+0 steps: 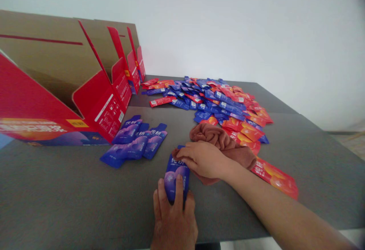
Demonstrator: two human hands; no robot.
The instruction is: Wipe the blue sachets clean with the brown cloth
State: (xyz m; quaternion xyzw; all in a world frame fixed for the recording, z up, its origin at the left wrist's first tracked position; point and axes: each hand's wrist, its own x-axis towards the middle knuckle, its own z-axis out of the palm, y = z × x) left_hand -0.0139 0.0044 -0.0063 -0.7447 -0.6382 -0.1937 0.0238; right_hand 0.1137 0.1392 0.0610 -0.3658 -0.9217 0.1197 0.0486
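A blue-and-purple pouch (177, 183) lies face up on the grey table near its front edge. My left hand (174, 217) rests on its lower end with the fingers spread, pressing it flat. In my right hand (203, 159) is a bunched brown cloth (212, 134), one corner of it pinched against the top of the same pouch. Part of the cloth spreads under and behind the right hand. Just left, several blue pouches (134, 143) overlap in a small group. A red-orange pouch (275, 176) lies to the right, partly behind my right forearm.
Red cardboard boxes (110, 109) stand open in a row at the left, their brown inner flaps upright. A large heap of blue and red pouches (211, 100) spreads across the back of the grey table (71, 196). A white wall (228, 26) rises behind.
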